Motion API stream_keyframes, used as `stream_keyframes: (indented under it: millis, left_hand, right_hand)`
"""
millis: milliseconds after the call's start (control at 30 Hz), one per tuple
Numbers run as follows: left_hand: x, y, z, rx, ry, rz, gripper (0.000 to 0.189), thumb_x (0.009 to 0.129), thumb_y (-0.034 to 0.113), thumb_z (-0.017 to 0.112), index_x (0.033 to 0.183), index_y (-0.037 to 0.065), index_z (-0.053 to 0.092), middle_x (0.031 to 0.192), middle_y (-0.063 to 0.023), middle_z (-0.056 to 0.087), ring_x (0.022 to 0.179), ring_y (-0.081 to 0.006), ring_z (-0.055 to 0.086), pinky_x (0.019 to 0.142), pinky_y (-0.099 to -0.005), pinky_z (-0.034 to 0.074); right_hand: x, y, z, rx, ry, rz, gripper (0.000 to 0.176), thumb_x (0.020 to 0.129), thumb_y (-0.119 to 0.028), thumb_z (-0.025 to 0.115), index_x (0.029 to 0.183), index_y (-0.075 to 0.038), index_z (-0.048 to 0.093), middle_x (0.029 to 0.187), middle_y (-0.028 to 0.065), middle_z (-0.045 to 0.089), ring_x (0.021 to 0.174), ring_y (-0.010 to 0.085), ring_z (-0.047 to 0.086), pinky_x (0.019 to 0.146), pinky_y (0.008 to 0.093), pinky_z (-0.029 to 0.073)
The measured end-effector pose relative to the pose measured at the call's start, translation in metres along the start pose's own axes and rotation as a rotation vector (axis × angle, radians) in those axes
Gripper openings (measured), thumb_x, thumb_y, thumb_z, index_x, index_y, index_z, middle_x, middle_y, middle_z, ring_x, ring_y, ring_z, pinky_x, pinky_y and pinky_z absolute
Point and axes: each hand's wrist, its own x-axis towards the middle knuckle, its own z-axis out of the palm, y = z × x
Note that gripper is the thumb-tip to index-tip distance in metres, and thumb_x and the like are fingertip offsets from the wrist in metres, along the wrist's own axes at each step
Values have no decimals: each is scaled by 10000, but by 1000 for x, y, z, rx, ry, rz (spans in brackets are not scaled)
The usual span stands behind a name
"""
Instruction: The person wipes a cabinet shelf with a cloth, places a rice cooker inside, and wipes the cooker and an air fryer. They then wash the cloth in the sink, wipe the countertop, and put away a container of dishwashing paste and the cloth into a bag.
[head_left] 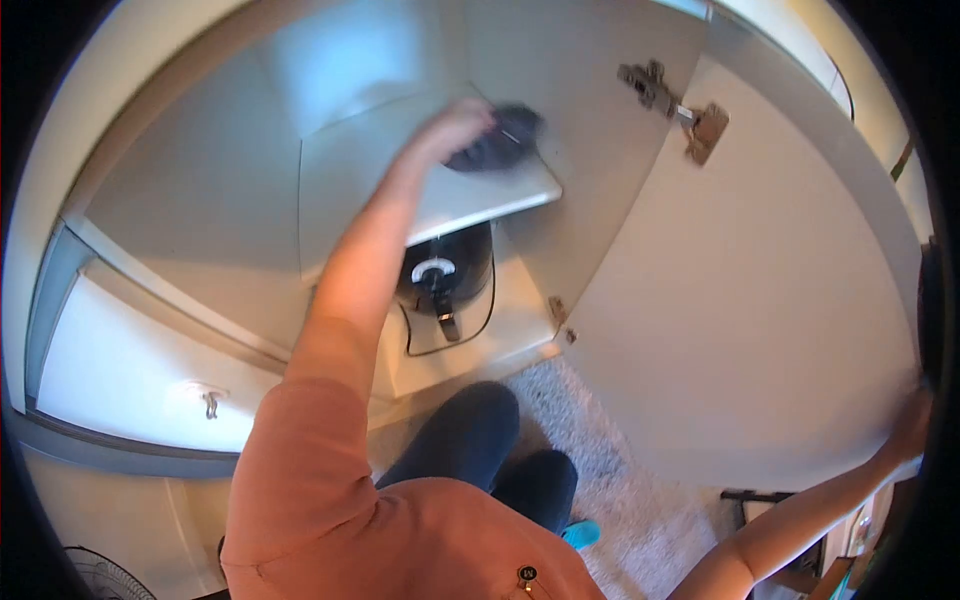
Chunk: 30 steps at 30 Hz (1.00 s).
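Observation:
My left hand (462,128) reaches into the open cabinet and is closed on a dark grey cloth (495,142), blurred by motion. The cloth lies against the white shelf (360,165), toward its right side. Below that shelf, a black appliance with a front handle (445,285) stands on the cabinet floor, its cord curving round it. At the far right, my right hand (910,425) is by the outer edge of the open cabinet door (750,300). Its fingers are blurred and partly cut off by the dark image rim.
Metal hinges (675,105) join the door to the cabinet wall. A second white panel with a small hook (210,402) is at the left. My knees (460,430) are before the cabinet, over a grey carpet (640,490). A wire fan guard (105,575) shows lower left.

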Motion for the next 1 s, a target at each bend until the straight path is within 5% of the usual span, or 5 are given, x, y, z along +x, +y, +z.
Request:
stream_keyframes:
  millis: [133,233,500,667,1000]
  left_hand:
    - [13,-111,-50,149,242,-239,239,782,71,470,934,38,652,891,-137,656,794,-244,631,699,-366,472]
    - [-45,-153,3,408,503,207,299,744,14,487,983,85,653,1028,-116,629,919,-247,605,793,-346,458]
    - [-155,27,37,-1492,-159,-543,344,852,-11,394,1179,27,494,1109,-114,578,1004,-235,577,901,-362,454]
    - [-230,123,2,-1622,-288,-498,364,864,40,414,1227,45,436,1162,-116,545,1066,-233,545,939,-378,432]
    - [-392,293,-226,-1350,-42,-529,359,859,152,559,1190,29,490,1093,-62,577,953,-154,581,853,-301,465]
  right_hand:
    - [5,6,-3,32,2,-96,405,802,-456,597,820,-52,615,764,99,598,672,263,557,624,378,421]
    - [3,-6,-19,77,-62,-140,391,788,-438,632,752,-49,617,677,94,600,583,260,557,555,385,424]
    - [10,-79,-77,103,-276,-83,249,791,-235,659,637,-95,522,567,30,482,541,238,482,559,374,331]
    - [28,-103,-111,111,-448,-21,260,812,-250,614,624,-93,526,577,26,499,558,239,489,556,371,319]
    - [83,-142,-205,308,-1124,-11,504,732,-201,620,1192,-71,460,978,124,531,948,305,495,856,414,331]
